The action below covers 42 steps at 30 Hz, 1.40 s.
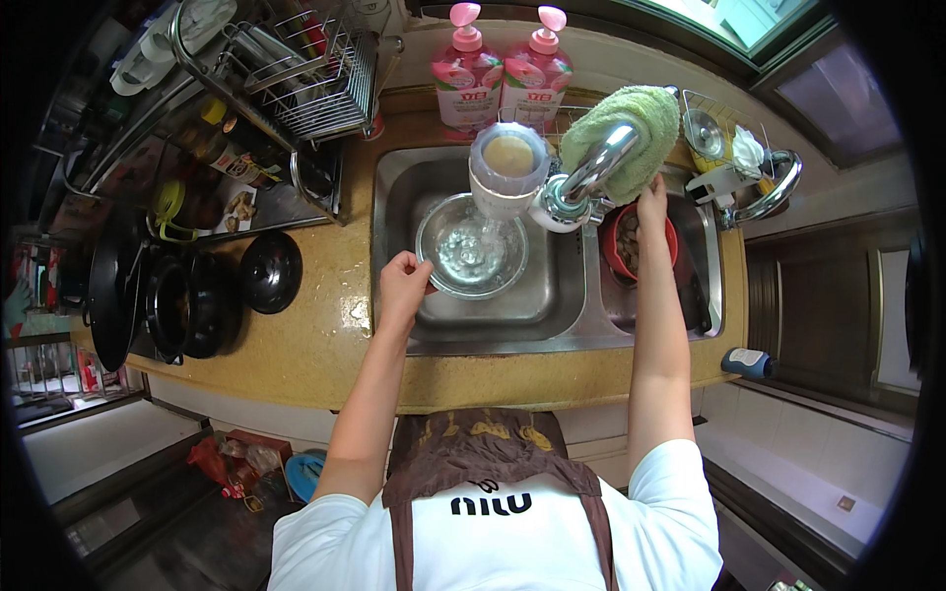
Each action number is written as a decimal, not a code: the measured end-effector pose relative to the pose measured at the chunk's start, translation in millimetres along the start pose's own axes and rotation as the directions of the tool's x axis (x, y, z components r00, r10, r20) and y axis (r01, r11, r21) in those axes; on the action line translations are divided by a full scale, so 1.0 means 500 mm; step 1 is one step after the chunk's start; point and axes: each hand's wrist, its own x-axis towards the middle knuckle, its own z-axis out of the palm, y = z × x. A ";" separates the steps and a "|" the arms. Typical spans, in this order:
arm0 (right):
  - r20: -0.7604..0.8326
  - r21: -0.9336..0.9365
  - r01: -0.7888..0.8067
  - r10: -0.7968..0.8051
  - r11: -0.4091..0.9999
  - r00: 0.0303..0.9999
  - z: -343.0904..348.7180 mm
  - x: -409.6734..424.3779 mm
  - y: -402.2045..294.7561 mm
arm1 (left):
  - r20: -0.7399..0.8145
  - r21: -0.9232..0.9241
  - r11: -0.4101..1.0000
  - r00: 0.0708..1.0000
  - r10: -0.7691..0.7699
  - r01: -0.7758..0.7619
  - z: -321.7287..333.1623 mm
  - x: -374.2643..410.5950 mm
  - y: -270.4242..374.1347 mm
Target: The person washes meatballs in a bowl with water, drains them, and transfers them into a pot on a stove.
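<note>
A clear bowl (510, 277) of bubbling water sits in the left basin (550, 310) of a steel double sink, under a white faucet filter (502, 193). My left hand (405, 287) pinches the bowl's left rim between thumb and fingers. In the right basin stands a red bowl (671, 247) holding brownish pieces of food (628, 240), too small to identify. My right hand (652, 208) is above that bowl's far side, its fingertips by the edge of a green towel (628, 111) draped over the chrome faucet (600, 162). What those fingers touch is hidden.
Two pink pump bottles (467, 89) stand behind the sink. A wire rack (318, 89) and dark pots (188, 303) occupy the left counter, with a black lid (271, 273) nearby. A blue bottle (746, 363) is at the counter's right end. A metal rail (787, 181) projects at right.
</note>
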 end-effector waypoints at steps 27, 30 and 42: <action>-0.023 -0.133 0.169 -0.173 0.977 0.985 0.030 -0.103 -0.077 | -0.083 -0.058 0.998 0.996 0.024 -0.029 -0.020 -0.039 -0.018; 0.397 0.100 -0.256 0.198 0.961 0.896 0.057 -0.297 -0.120 | -0.098 -0.061 0.998 0.995 0.018 -0.024 -0.029 -0.070 0.002; 0.892 -0.146 -0.393 0.292 0.908 0.345 0.252 -0.546 -0.277 | -0.275 -0.280 0.958 0.961 -0.019 -0.061 -0.174 -0.216 0.009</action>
